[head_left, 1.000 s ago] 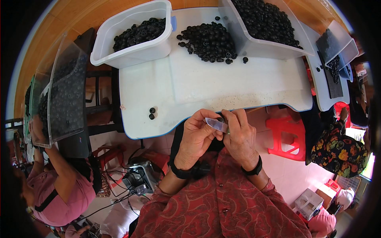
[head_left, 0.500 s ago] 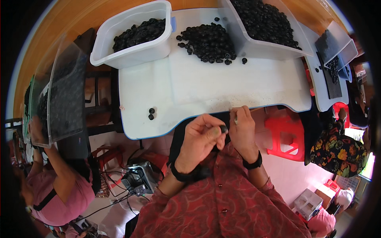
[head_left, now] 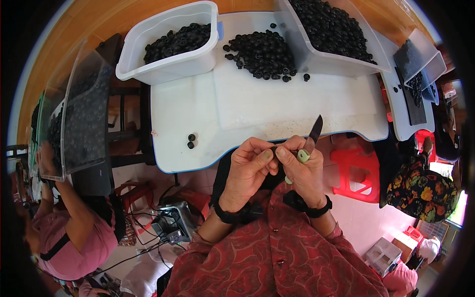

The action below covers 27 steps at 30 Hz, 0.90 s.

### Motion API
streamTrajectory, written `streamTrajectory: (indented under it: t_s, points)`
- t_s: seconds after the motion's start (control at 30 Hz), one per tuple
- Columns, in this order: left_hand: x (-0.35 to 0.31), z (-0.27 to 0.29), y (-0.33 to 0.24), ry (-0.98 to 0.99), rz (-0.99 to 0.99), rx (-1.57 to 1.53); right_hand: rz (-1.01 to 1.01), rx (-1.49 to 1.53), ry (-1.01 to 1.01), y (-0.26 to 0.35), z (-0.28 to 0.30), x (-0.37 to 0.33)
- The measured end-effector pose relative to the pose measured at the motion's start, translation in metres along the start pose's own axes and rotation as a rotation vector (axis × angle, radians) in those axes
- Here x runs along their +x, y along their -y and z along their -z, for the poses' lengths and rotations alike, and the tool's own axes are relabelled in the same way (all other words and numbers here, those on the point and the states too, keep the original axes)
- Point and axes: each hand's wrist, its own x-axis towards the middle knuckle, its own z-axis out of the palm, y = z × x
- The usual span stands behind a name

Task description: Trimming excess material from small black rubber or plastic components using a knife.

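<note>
In front of my body, at the table's near edge, my left hand [head_left: 250,171] is closed with thumb and finger pinched on a small black round part [head_left: 275,150], mostly hidden by the fingertips. Beside it, my right hand [head_left: 304,173] grips a small knife [head_left: 314,132] with a pale green handle. Its dark blade points up and away from me, clear of the part. The right thumb tip meets the black part and the left fingers. Two loose black parts [head_left: 191,141] lie on the tabletop to the left.
A white tub [head_left: 166,74] of black parts stands at the table's [head_left: 237,106] back left. Next to it lies a heap of black parts [head_left: 262,54], then a larger clear bin [head_left: 336,62]. A red stool [head_left: 354,173] is at right. A person in pink [head_left: 79,237] sits at left.
My right hand has turned over and come against the left, bringing the knife's blade and green handle into plain view. The black part is now between both hands' fingertips.
</note>
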Motion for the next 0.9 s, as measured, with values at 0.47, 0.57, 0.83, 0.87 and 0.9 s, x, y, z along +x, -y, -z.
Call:
streamTrajectory:
  t_s: [0.47,0.57,0.83,0.87,0.9]
  points:
    - [0.002,0.004,-0.005,0.016,0.141,-0.251,0.047,-0.190,0.035,-0.004,0.004,-0.001]
    - [0.002,0.003,-0.006,0.021,0.146,-0.276,-0.012,-0.129,0.046,0.003,0.002,-0.002]
    - [0.001,0.000,-0.002,0.060,0.019,-0.059,0.016,-0.079,-0.010,0.003,-0.001,-0.003]
    - [0.000,-0.002,-0.002,0.049,-0.001,-0.015,0.014,-0.042,0.001,0.002,0.000,-0.002]
    - [0.001,-0.003,-0.001,0.037,-0.021,0.029,0.015,-0.041,-0.001,0.001,0.001,-0.002]
